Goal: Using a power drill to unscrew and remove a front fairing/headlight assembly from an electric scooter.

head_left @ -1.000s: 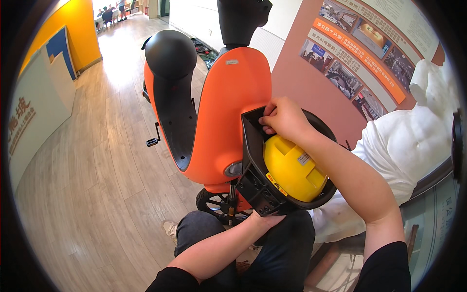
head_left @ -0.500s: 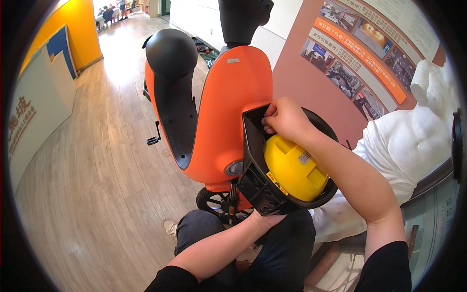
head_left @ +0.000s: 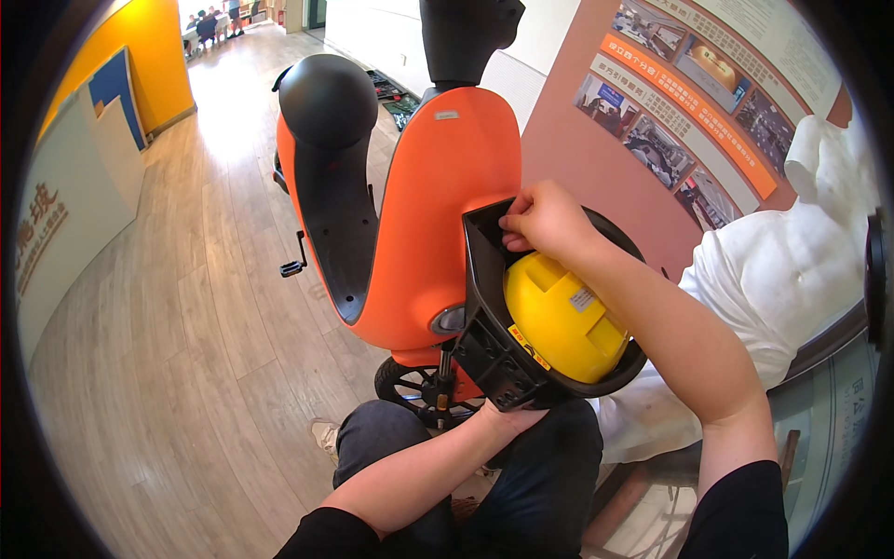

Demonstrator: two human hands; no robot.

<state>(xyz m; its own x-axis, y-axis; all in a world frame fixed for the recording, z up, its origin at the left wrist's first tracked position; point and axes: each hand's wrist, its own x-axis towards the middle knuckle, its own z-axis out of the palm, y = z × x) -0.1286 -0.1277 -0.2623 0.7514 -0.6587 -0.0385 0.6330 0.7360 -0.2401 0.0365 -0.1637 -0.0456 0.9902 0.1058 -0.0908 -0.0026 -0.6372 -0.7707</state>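
An orange electric scooter [head_left: 452, 177] stands in front of me with a black front basket [head_left: 498, 359]. In the basket lies a yellow hard hat [head_left: 559, 312], its dome facing up toward me. My right hand [head_left: 543, 220] reaches over the hat into the basket's far end, close to the scooter body. Its fingers are curled together at the inner wall; what they pinch, if anything, is too small to make out. My left hand [head_left: 514, 419] is under the basket's near bottom edge, with its fingers hidden beneath it.
The black seat [head_left: 328, 102] and a pedal [head_left: 293, 268] are on the scooter's left side. Below the basket is the front wheel [head_left: 410, 384]. A white statue [head_left: 764, 279] stands close on the right, before a poster wall [head_left: 605, 158]. A curved white counter [head_left: 79, 205] is at left.
The basket and hard hat have shifted very slightly. My right hand has moved a little up and left, its fingers still curled. My left hand stays under the basket.
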